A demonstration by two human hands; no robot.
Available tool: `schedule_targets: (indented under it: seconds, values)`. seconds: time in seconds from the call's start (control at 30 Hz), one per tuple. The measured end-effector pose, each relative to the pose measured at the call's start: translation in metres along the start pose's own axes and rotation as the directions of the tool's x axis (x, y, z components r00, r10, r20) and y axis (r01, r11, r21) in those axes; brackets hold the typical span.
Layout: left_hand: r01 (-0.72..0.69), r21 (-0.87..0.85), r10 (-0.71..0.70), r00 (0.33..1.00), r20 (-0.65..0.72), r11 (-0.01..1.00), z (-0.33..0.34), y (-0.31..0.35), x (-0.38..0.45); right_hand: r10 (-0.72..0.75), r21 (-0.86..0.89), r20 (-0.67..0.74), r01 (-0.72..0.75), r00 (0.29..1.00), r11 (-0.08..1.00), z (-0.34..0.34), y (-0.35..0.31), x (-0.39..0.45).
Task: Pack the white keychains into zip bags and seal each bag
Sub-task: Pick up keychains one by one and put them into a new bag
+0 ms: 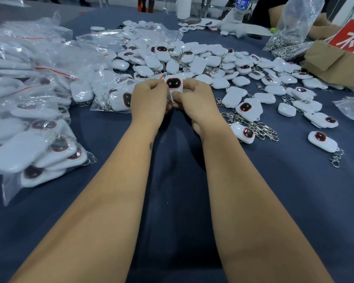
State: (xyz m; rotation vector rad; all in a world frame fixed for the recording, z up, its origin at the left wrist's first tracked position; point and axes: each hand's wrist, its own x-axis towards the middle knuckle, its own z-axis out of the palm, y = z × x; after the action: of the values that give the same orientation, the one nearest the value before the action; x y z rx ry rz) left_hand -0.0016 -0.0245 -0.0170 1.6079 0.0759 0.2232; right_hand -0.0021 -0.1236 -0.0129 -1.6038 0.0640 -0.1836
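Observation:
A white keychain (174,83) with a dark red-rimmed face stands upright between my two hands at the table's middle. My left hand (149,101) grips its left side with curled fingers, and my right hand (194,101) pinches its right side and lower edge. A thin clear zip bag seems to wrap it, though the plastic is hard to make out. A big heap of loose white keychains (202,60) lies just behind and to the right. Filled zip bags (39,144) with red seal strips are piled on the left.
The table has a dark blue cloth (172,180). A cardboard box (335,62) with a red sign sits far right, beside a clear bag of metal clasps (288,35). A water bottle (240,9) stands at the back. Another person's arm rests at the far right.

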Motion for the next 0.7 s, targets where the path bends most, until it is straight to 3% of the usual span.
schedule_targets:
  seconds: [0.5,0.7]
  values:
    - [-0.032,0.001,0.032,0.999,0.020,0.999,0.0001,-0.0023,0.0012,0.022,-0.036,0.064,-0.020,0.998,0.999,-0.0019,0.0006,0.0017]
    - [-0.028,-0.005,0.028,0.999,0.036,1.000,0.0000,-0.0015,0.0004,0.088,0.140,0.060,-0.095,0.994,0.986,-0.0002,-0.0015,0.0063]
